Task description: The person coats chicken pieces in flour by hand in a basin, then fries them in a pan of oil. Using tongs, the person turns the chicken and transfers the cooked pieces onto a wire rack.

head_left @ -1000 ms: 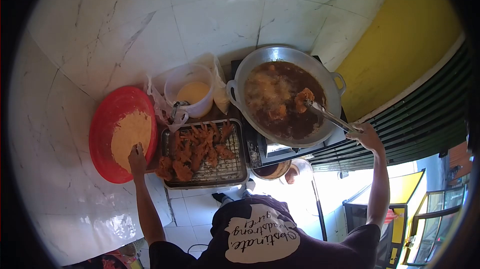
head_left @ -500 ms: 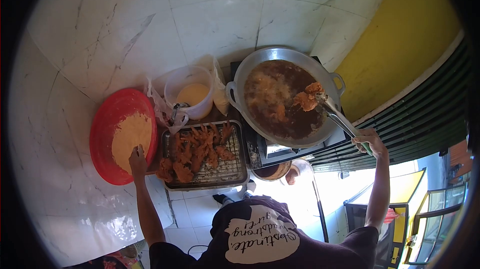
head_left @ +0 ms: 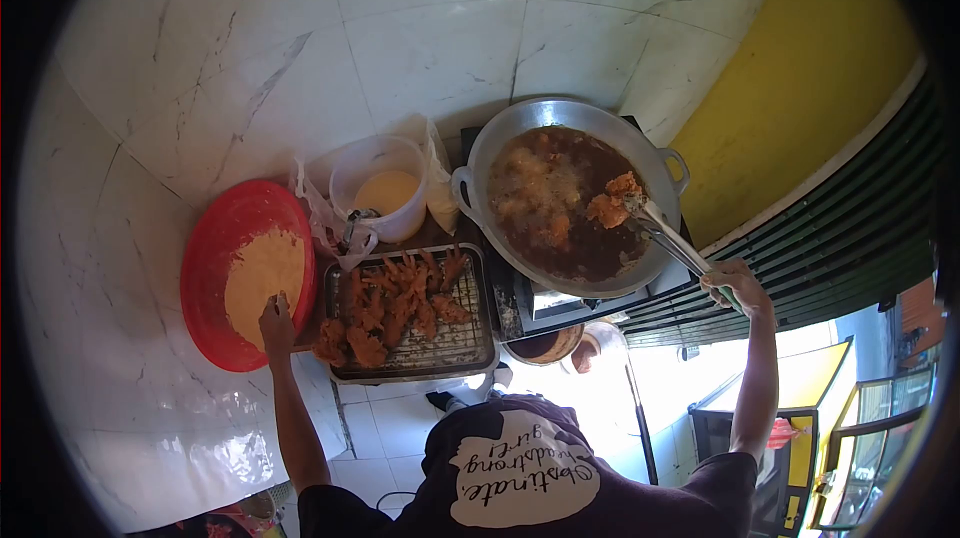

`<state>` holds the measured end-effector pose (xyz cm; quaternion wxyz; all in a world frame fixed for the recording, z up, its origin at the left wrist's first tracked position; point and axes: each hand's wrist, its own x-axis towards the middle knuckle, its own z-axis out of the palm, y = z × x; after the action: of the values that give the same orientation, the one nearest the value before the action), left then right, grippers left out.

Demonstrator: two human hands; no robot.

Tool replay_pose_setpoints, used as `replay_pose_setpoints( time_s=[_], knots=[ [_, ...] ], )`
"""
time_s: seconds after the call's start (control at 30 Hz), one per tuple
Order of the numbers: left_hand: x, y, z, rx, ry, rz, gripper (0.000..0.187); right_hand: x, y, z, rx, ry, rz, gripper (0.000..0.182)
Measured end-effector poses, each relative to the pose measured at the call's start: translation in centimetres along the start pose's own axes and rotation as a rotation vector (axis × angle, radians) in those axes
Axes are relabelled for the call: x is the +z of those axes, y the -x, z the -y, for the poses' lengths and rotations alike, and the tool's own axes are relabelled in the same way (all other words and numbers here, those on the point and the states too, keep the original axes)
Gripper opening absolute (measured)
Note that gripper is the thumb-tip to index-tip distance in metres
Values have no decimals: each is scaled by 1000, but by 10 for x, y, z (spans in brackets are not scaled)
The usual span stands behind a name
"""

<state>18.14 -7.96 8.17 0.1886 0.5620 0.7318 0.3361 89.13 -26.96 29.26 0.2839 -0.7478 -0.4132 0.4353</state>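
My right hand is closed around the handle of metal tongs. Their jaws grip a browned, battered fried piece, raised over the wok. Bubbling brown oil fills the wok, and more pieces float in it. My left hand is over the near right side of a red basin of pale flour. Its fingers are bunched together; whatever they hold, if anything, is hidden. Between the hands, a wire-racked tray bears several fried pieces, some shaped like chicken feet.
Behind the tray stand a clear tub of yellowish liquid and a plastic bag. The wok sits on a stove. A pot is below it. Tiled wall rises behind; green slats are at right.
The tongs and the fried piece have shifted very slightly left. Bubbles in the oil have changed pattern. My left hand stays nearly still at the basin.
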Motion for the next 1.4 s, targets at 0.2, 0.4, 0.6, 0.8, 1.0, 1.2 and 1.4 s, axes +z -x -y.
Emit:
replay_pose_setpoints(
  time_s=[0.2, 0.4, 0.6, 0.8, 1.0, 1.2, 1.4],
  knots=[
    [2, -1, 2, 17, -10, -19, 40, 2, 4, 7, -32, -36, -26, 21],
    [-1, 1, -5, -27, -12, 5, 37, 2, 5, 7, -45, -51, -22, 21],
    [-2, 2, -7, -36, -13, 19, 36, -1, 4, 4, -35, -69, 1, 21],
    [-1, 1, -4, -36, 15, 12, 37, 2, 4, 2, -21, -108, -21, 21],
    [2, 0, 1, 12, 39, -25, 36, 4, 0, -3, -31, -55, -5, 23],
    [0, 1, -5, -12, 4, -2, 35, 8, 0, -5, -43, -63, -1, 24],
    [0, -2, 2, -14, 29, 31, 36, 12, 3, -6, -60, -70, -11, 26]
  ],
)
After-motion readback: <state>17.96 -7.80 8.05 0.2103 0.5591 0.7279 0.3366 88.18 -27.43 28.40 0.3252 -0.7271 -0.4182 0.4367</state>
